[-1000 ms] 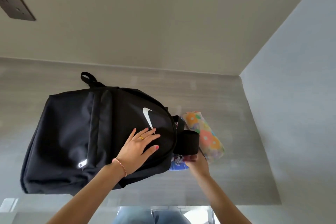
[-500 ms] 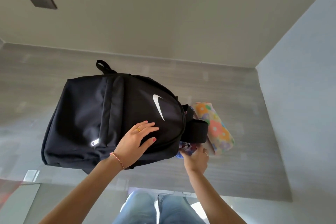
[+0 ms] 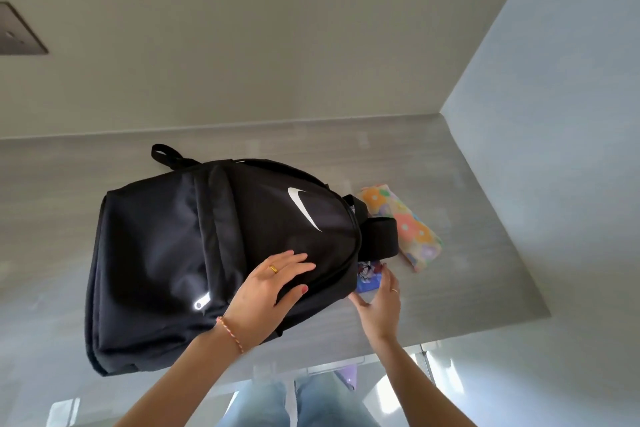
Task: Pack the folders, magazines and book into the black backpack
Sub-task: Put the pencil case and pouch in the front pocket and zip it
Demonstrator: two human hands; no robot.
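Note:
The black backpack (image 3: 194,253) lies flat on the grey table (image 3: 485,270), its white logo facing up and its top end pointing right. My left hand (image 3: 273,291) rests flat on its front panel, fingers spread. A blue illustrated cover (image 3: 369,276) sticks out from the bag's top opening, under the black strap (image 3: 381,237). My right hand (image 3: 379,298) is just beside that cover with fingers apart, touching its edge at most. What else is inside the bag is hidden.
A floral pouch (image 3: 405,225) lies on the table right of the backpack's top. A beige wall stands behind the table and a pale wall closes the right side. The table's front edge runs just before my jeans.
My right hand has let go at the bag's opening and pulled back slightly, its fingers now apart. My left hand stays pressed on the backpack. The camera view has shifted.

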